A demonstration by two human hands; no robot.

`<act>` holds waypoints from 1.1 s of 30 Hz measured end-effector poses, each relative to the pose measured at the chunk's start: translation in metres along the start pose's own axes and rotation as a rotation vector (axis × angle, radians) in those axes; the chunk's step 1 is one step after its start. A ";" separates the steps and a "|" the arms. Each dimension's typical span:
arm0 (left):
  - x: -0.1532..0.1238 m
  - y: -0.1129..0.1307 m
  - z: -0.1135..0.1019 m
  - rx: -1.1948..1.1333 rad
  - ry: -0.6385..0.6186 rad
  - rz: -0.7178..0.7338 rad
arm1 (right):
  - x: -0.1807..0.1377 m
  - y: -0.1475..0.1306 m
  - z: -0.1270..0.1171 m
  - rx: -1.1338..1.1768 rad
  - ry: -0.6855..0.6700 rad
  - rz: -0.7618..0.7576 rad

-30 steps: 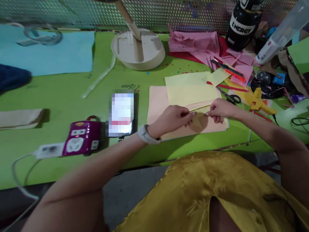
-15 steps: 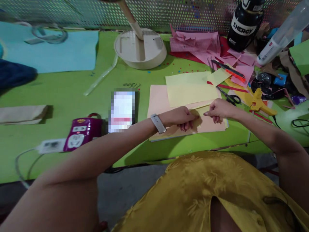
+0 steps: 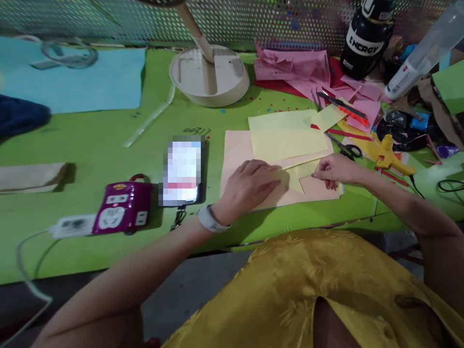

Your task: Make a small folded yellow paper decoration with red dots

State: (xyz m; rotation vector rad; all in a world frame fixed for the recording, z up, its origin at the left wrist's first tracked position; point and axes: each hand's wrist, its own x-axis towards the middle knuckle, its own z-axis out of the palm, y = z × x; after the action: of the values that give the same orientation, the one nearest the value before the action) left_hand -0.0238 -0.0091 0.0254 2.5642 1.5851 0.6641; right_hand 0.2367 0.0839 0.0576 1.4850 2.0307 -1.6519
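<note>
A narrow folded piece of yellow paper (image 3: 302, 171) lies at a slant on a peach-coloured sheet (image 3: 235, 145). My left hand (image 3: 250, 183) rests flat over its left part, with the fingers stretched out and together. At its right end, my right hand (image 3: 337, 170) has thumb and fingers pinched on the paper's edge; the fingertips are partly hidden. Just beyond lies a larger yellow sheet (image 3: 286, 135), overlapping the peach one. Black-handled scissors (image 3: 351, 151) lie just behind my right hand.
A phone (image 3: 183, 169) and a purple power adapter (image 3: 123, 208) are left of the sheets. A lamp base (image 3: 210, 77) stands behind. To the right are a yellow glue gun (image 3: 391, 157), a utility knife (image 3: 344, 107), paper scraps and a black bottle (image 3: 366, 43).
My left hand has drawn back to the left and gone from a closed grip to lying flat, uncovering more of the folded paper. My right hand has shifted slightly right and down.
</note>
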 end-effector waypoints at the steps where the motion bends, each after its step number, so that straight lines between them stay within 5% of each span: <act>1: 0.000 -0.003 0.003 0.075 -0.021 0.035 | -0.001 0.001 0.001 -0.013 0.011 -0.004; 6: 0.004 -0.012 0.007 0.305 -0.073 0.221 | -0.005 0.006 0.008 -0.056 0.050 -0.045; 13: 0.012 -0.011 -0.001 0.346 0.080 0.240 | -0.028 0.002 0.007 0.026 0.065 -0.120; 20: 0.044 -0.016 0.019 0.385 0.056 0.346 | -0.022 0.014 0.009 -0.552 0.602 -0.464; 22: 0.047 -0.018 0.026 0.352 0.049 0.349 | -0.015 0.024 0.011 -0.689 0.662 -0.600; 28: 0.045 -0.019 0.027 0.285 0.015 0.327 | 0.004 0.037 0.015 -0.806 0.608 -0.775; 33: 0.043 -0.015 0.024 0.237 -0.021 0.314 | 0.014 0.038 0.018 -0.696 0.535 -0.755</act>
State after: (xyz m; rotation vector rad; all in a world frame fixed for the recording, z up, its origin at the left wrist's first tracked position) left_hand -0.0111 0.0393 0.0137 3.0204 1.3384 0.4911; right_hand 0.2495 0.0749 0.0162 1.0041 3.2558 -0.4733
